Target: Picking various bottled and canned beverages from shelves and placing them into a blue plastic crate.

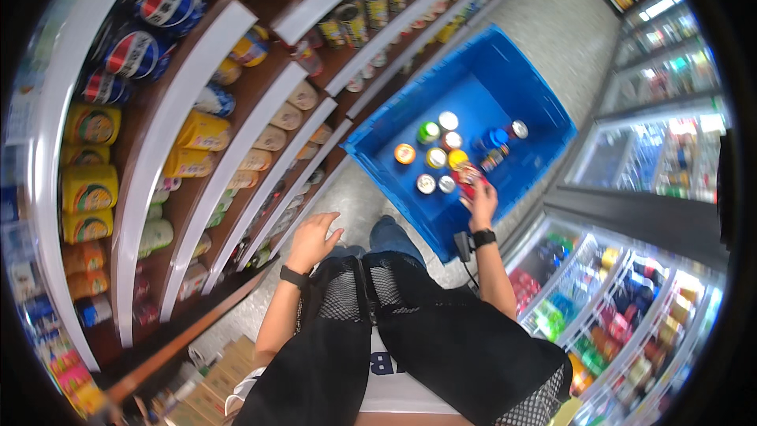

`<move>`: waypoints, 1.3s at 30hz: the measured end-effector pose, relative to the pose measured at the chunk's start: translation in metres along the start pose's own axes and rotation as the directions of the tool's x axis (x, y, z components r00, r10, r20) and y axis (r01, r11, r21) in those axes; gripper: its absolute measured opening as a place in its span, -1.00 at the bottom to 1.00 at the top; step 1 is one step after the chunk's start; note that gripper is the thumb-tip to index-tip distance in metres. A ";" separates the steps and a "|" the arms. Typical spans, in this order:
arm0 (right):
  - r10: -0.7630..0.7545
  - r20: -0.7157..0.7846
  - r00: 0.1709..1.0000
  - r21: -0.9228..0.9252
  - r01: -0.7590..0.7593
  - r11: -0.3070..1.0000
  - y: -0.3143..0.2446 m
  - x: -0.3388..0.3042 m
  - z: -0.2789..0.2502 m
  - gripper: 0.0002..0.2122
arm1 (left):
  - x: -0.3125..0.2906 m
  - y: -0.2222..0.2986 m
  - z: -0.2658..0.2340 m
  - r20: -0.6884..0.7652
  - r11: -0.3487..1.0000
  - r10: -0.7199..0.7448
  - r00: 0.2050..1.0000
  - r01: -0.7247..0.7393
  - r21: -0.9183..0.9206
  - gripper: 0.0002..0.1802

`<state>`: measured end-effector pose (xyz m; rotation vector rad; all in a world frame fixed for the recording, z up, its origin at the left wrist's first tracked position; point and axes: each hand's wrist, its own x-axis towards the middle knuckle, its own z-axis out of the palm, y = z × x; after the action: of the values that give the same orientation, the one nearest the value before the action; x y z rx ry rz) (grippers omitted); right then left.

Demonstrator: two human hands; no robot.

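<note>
Red can (470, 178) gripped at the near side of a blue crate (536, 99)

Your right hand (482, 207) has its fingers (487, 189) curled around one red can, held tilted over the crate; you cannot tell whether it touches anything below. Expect a stiff, thin wall, fairly heavy if full and slippery if damp; a hold around the middle should suit it better than a hard pinch.

Just left of and beyond those fingers you can count eight cans (435, 158) with round tops facing up. Beyond the fingertips sits one blue-topped container (495, 139), and farther out to their right one silver-topped can (519, 128).

Well left of the gripping fingers, outside the crate, your left hand (314, 240) is empty, its fingers loosely spread above the floor (347, 193). Farther out, you have stocked shelves (189, 71) to the left and lit coolers (631, 150) to the right.
</note>
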<state>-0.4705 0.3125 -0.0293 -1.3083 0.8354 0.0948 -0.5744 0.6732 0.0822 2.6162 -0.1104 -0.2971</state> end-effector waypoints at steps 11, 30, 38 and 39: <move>0.014 -0.408 0.913 -0.453 -0.215 0.865 0.106 0.178 -0.056 -0.26 | -0.051 -0.018 -0.042 -0.366 0.910 -0.408 0.837 0.406 -0.085 -0.70; -0.056 -0.226 0.972 -0.571 -0.086 0.817 0.112 0.164 -0.044 -0.36 | -0.004 -0.083 -0.154 -0.811 0.918 -0.389 0.436 0.253 -0.305 -0.18; -0.351 -0.006 0.936 -0.364 0.325 0.873 0.056 0.077 -0.018 -0.67 | 0.037 -0.092 -0.168 -0.818 0.938 -0.344 0.461 0.123 -0.325 -0.16; -0.374 0.019 0.927 -0.322 0.360 0.876 0.048 0.063 -0.011 -0.68 | 0.039 -0.093 -0.168 -0.806 0.923 -0.383 0.451 0.139 -0.360 -0.17</move>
<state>-0.4551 0.2934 -0.1052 -1.7646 0.6083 -0.1061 -0.4958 0.8284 0.1717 2.1977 0.6618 0.9026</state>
